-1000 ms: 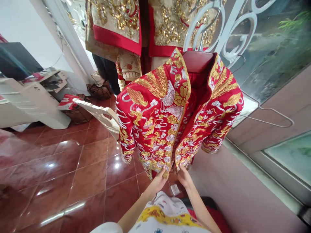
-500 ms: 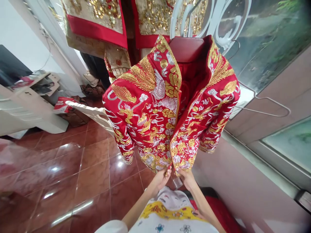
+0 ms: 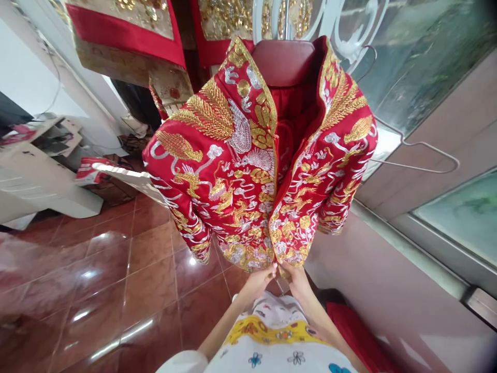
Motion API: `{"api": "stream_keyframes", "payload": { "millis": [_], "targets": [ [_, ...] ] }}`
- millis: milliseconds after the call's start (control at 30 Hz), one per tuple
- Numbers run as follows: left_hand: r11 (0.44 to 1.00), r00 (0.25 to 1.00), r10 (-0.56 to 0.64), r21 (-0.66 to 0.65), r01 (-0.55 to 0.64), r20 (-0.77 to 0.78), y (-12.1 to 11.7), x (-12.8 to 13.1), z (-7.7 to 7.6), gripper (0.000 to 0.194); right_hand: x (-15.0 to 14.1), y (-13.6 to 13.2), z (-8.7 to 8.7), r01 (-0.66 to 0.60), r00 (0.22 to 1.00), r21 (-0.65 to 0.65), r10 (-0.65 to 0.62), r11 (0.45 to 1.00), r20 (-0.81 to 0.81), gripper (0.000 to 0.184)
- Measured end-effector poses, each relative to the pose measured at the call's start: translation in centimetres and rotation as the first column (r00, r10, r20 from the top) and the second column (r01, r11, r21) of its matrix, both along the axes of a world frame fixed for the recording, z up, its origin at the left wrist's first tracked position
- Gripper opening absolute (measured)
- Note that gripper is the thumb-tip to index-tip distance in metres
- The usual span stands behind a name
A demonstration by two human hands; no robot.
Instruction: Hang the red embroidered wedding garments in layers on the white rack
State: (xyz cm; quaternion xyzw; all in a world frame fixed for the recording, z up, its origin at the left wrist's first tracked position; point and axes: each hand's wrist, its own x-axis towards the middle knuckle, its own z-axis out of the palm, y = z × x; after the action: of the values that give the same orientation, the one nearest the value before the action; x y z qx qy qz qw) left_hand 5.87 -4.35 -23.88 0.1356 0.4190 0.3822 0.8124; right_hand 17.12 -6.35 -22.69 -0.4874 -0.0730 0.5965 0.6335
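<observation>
A red jacket [image 3: 240,176] with gold and silver embroidery hangs in front of me on a dark red hanger [image 3: 285,62]. Its stand collar gapes and the two front edges lie apart at the top, coming close together at the hem. My left hand [image 3: 261,282] pinches the lower corner of the left front panel. The lower corner of the other panel is held between the thumb and fingers of my right hand [image 3: 295,277]. Part of the fingers on both hands is hidden by the cloth. Whether a zipper runs along the front edges I cannot tell.
Cream garments with gold sequins and red borders [image 3: 124,36] hang behind. A white scrolled metal frame [image 3: 357,33] stands near the window, with a bare wire hanger [image 3: 430,168] at the right. White furniture [image 3: 50,176] stands on the left over a red tiled floor [image 3: 151,243].
The jacket looks slightly larger and further left and up in view. Both hands keep their hold at the hem, with little movement.
</observation>
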Motion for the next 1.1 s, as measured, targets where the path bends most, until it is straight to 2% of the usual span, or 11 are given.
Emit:
{"api": "stream_keyframes", "payload": {
  "millis": [133, 333, 467, 667, 767, 933, 1100],
  "targets": [
    [0.998, 0.999, 0.048, 0.036, -0.048, -0.006, 0.0, 0.4, -0.2, 0.021, 0.3, 0.1, -0.4, -0.007, 1.0, -0.023, 0.008, 1.0, 0.012, 0.044],
    [0.995, 0.994, 0.097, 0.019, -0.096, -0.058, -0.2, 0.2, -0.8, 0.031, 0.5, 0.0, -0.3, 0.029, 1.0, -0.042, -0.03, 0.999, -0.01, 0.041],
    [0.983, 0.983, 0.173, 0.075, -0.168, -0.061, -0.8, 0.6, 0.4, 0.037, 0.1, -0.5, 0.3, 0.048, 0.998, -0.034, -0.049, 0.998, -0.038, 0.04],
    [0.954, 0.956, 0.285, 0.115, -0.277, -0.065, -1.4, 1.7, 2.4, 0.044, -1.0, -1.3, 1.3, -0.013, 0.995, -0.032, 0.009, 0.999, -0.095, 0.041],
    [0.938, 0.94, 0.335, 0.112, -0.327, -0.064, -1.4, 2.1, 2.6, 0.046, -1.3, -1.4, 0.8, -0.019, 0.993, -0.005, 0.018, 1.0, -0.115, 0.039],
    [0.934, 0.936, 0.348, 0.109, -0.34, -0.055, -1.5, 2.2, 2.4, 0.042, -1.4, -1.4, -0.6, -0.019, 0.992, 0.002, 0.02, 1.0, -0.129, 0.032],
    [0.94, 0.944, 0.326, 0.128, -0.317, -0.054, -1.6, 2.0, 1.8, 0.043, -1.3, -1.3, -0.7, -0.003, 0.986, -0.01, 0.002, 1.0, -0.168, 0.032]
  ]
}}
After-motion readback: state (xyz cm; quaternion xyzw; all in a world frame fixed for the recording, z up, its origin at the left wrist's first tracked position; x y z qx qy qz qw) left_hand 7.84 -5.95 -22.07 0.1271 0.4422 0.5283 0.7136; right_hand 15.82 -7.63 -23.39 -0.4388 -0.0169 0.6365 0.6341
